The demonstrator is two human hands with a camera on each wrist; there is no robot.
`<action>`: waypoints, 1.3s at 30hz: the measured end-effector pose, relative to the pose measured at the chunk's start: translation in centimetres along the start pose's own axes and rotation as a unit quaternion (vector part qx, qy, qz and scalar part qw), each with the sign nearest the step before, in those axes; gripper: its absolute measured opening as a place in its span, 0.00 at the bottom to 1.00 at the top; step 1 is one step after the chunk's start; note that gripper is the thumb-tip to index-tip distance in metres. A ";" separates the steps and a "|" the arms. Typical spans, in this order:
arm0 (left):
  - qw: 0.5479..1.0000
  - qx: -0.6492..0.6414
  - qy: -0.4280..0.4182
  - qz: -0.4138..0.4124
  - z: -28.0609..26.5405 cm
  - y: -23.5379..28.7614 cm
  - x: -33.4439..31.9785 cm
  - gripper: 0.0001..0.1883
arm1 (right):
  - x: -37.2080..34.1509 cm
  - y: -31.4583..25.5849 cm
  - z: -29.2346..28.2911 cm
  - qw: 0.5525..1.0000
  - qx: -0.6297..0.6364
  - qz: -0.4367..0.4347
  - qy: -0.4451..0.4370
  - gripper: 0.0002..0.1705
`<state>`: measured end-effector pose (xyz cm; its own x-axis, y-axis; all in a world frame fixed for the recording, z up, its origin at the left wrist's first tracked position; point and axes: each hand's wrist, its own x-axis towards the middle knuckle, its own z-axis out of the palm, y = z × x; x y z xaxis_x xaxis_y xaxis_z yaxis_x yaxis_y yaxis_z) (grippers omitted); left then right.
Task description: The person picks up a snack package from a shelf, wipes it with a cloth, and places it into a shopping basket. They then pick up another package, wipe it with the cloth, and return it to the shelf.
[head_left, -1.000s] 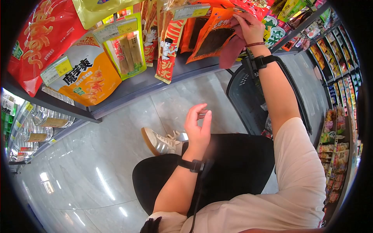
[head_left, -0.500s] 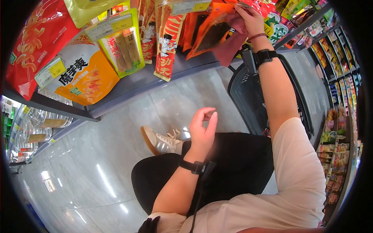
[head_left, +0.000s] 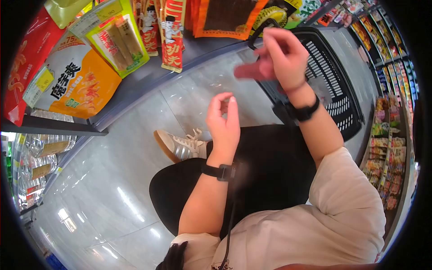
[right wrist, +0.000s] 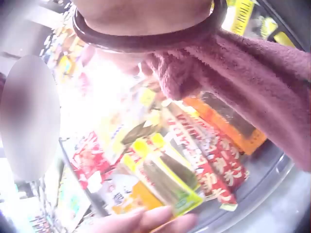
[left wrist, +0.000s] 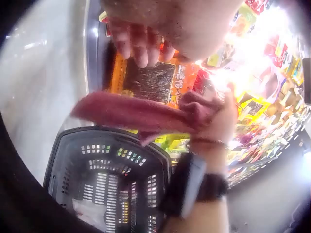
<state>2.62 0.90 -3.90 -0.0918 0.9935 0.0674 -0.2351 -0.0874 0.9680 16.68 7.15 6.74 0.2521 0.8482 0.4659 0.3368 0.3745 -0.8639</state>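
My right hand (head_left: 288,58) has its fingers curled round a dark pink cloth (head_left: 257,70), whose loose end hangs out to the left, above the edge of a black basket (head_left: 333,90). In the left wrist view the cloth (left wrist: 131,111) stretches sideways from the right hand (left wrist: 218,121). Over the floor, in front of the knees, my left hand (head_left: 223,121) is held up with relaxed, slightly bent fingers and nothing in them. Orange packets (head_left: 225,20) hang on the shelf behind the right hand, apart from it.
Red snack sticks (head_left: 173,38), a green-edged packet (head_left: 119,42) and an orange-and-white bag (head_left: 85,85) line the shelf at upper left. Bottles (head_left: 45,148) stand below. A shoe (head_left: 180,146) rests on the tiled floor. More stocked shelves (head_left: 387,153) run along the right.
My right hand has come away from the orange packets, down and toward the body, with the cloth. The left hand has risen slightly in view. The shelf goods have shifted up and left in view.
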 end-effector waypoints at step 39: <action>0.848 -0.277 -0.427 -0.151 -0.9 6.7 -5.6 0.25 | -16.5 -20.3 -6.1 0.970 0.046 0.137 -0.194 0.12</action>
<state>0.70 -5.34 1.95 0.7315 0.6467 0.2160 -0.5627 0.3937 0.7269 11.25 -16.76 17.72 -0.0463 0.9911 0.1249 0.2177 0.1321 -0.9671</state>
